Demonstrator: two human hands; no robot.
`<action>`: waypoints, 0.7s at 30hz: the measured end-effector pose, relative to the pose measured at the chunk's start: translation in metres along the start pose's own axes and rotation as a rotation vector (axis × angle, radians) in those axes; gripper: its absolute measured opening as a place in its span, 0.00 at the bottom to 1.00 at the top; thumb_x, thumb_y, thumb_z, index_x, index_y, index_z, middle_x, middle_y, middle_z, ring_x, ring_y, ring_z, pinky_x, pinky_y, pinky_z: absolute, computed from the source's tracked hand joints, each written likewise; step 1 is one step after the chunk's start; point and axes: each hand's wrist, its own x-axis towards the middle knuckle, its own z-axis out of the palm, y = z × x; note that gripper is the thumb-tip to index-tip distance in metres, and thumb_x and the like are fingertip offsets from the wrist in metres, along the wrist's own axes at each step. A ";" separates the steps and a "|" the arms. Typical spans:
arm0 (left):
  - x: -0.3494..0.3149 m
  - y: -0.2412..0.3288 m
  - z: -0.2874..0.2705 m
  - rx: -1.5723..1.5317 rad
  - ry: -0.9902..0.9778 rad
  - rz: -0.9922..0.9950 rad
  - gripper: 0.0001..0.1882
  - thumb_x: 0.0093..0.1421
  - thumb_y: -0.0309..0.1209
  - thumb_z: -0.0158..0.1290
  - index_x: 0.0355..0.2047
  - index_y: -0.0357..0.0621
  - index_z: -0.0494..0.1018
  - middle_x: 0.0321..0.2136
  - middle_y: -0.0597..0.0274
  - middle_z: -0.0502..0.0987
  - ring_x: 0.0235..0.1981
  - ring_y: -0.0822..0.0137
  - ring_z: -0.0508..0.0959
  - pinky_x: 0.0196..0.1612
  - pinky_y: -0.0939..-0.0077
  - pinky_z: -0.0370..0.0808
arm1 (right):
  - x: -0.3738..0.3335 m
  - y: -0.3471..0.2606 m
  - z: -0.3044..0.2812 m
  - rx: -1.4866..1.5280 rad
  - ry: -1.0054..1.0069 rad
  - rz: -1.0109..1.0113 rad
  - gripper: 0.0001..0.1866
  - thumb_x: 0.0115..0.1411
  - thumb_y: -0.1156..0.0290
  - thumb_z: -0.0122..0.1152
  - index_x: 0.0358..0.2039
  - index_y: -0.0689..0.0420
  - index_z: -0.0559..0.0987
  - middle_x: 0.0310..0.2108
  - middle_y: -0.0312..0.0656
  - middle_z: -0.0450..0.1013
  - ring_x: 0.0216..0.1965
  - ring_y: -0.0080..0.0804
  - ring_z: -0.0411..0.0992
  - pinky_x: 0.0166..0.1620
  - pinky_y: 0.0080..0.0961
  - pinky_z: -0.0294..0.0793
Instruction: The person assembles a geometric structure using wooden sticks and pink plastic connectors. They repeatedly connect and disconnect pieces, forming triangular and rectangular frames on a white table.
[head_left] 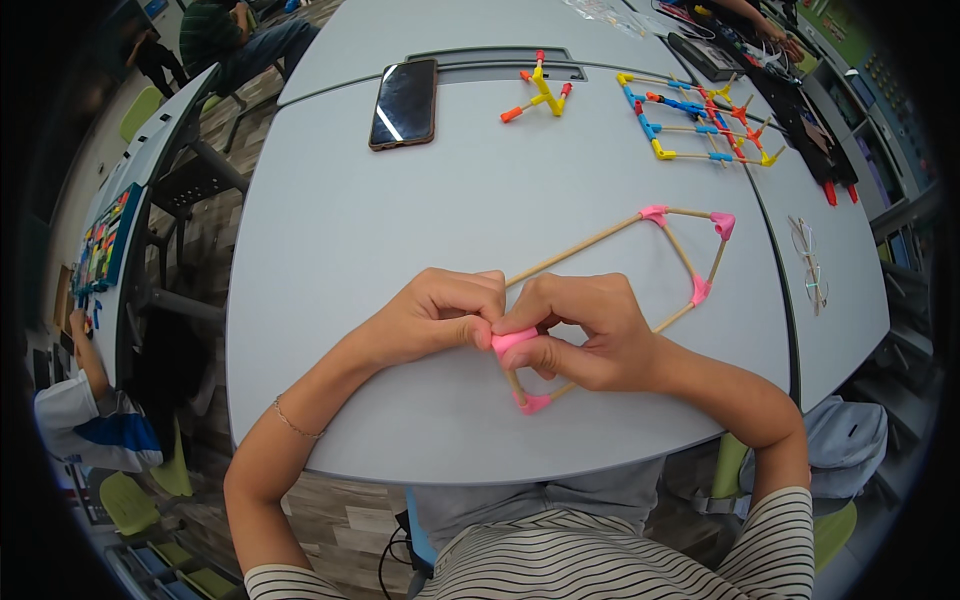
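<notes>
Both my hands meet over the near middle of the table, around a pink connector (513,342). My right hand (600,330) pinches it between thumb and index finger. My left hand (430,315) is closed at its left end, thumb and index fingertips against it; its other fingers are curled and partly hidden. The connector is at a corner of a flat frame of wooden sticks (580,248) joined by pink connectors. Another pink corner connector (534,403) lies just below my hands, and more pink connectors (699,290) sit at the frame's right side. My hands cover part of the frame.
A dark phone (404,104) lies at the back left. Beyond the frame stand a small yellow and orange connector piece (545,95) and a multicoloured stick grid (700,125). Glasses (808,262) rest on the right-hand table. Other people sit at nearby tables.
</notes>
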 end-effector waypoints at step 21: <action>0.003 -0.001 0.005 0.006 0.018 0.070 0.16 0.66 0.39 0.57 0.30 0.38 0.79 0.24 0.66 0.74 0.31 0.71 0.67 0.36 0.76 0.66 | -0.004 0.002 0.004 0.355 0.064 0.054 0.08 0.66 0.71 0.61 0.36 0.63 0.76 0.26 0.39 0.76 0.20 0.15 0.70 0.24 0.15 0.69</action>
